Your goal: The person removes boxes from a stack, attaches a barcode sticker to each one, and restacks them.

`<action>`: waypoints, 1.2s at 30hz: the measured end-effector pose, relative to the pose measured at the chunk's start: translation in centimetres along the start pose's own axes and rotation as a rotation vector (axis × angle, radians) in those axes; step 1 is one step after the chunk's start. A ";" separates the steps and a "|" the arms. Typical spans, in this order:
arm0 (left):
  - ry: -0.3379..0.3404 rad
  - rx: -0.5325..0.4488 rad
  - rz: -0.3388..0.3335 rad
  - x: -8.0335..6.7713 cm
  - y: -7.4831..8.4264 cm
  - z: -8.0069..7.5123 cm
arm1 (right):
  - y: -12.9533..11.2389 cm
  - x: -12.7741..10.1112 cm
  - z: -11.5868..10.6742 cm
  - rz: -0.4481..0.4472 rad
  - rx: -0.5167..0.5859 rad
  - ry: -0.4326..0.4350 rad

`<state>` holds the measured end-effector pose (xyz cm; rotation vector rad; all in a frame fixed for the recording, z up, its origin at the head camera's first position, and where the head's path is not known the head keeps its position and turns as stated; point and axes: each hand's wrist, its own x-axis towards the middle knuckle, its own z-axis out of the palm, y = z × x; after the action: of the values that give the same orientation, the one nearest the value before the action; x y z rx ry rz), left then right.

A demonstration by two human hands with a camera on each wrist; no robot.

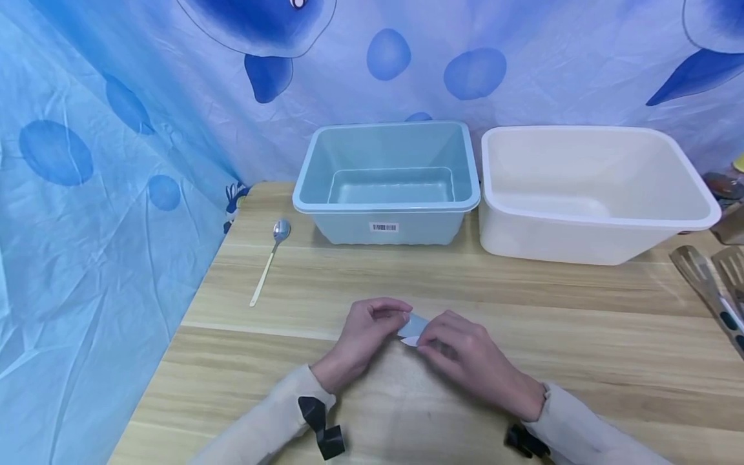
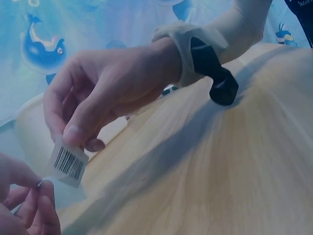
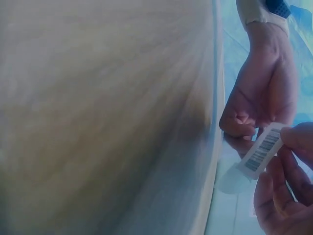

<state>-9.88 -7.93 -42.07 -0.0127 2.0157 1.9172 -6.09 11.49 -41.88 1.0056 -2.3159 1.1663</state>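
Note:
Both hands meet low in the middle of the head view, over the wooden table. My right hand [image 1: 473, 352] pinches a small white barcode label [image 2: 68, 164] between thumb and fingers. A pale blue-green piece of thin sheet [image 1: 413, 325] lies against the label and spans the gap between the hands. My left hand [image 1: 363, 332] pinches the left edge of that sheet with its fingertips. In the right wrist view, the label [image 3: 264, 151] shows its barcode, and the pale sheet [image 3: 232, 180] sticks out below it. Whether label and sheet are still joined is unclear.
A light blue bin [image 1: 386, 229] with its own barcode sticker stands at the back, beside a white bin [image 1: 581, 242]. A spoon [image 1: 270, 261] lies at left. Metal utensils [image 1: 703, 284] lie at the right edge. A patterned blue curtain [image 1: 116, 258] hangs behind and left.

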 end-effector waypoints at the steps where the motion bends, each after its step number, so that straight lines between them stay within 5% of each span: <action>1: 0.006 0.004 0.006 0.1 0.0 -0.1 | 0.0 0.0 -0.1 -0.003 0.003 -0.003; 11: 0.046 0.115 0.050 0.7 -0.4 -0.8 | -0.3 -1.0 -0.3 -0.030 0.057 -0.047; 18: 0.055 0.399 0.242 0.5 -0.5 -1.1 | -0.1 -1.0 -1.1 0.013 0.083 -0.026; 26: 0.185 0.570 0.456 -0.4 0.3 -1.1 | 0.3 0.4 -2.8 0.087 0.069 0.007; 33: -0.054 0.646 0.809 -0.9 2.1 -0.2 | 0.4 0.8 -3.4 0.117 0.055 0.003; 36: -0.115 0.729 0.901 -1.1 2.4 0.3 | 0.4 0.9 -3.2 0.102 0.067 0.009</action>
<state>-9.36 -7.75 -39.51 1.3359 2.7554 1.3332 -6.97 13.81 -39.71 0.9128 -2.3597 1.2934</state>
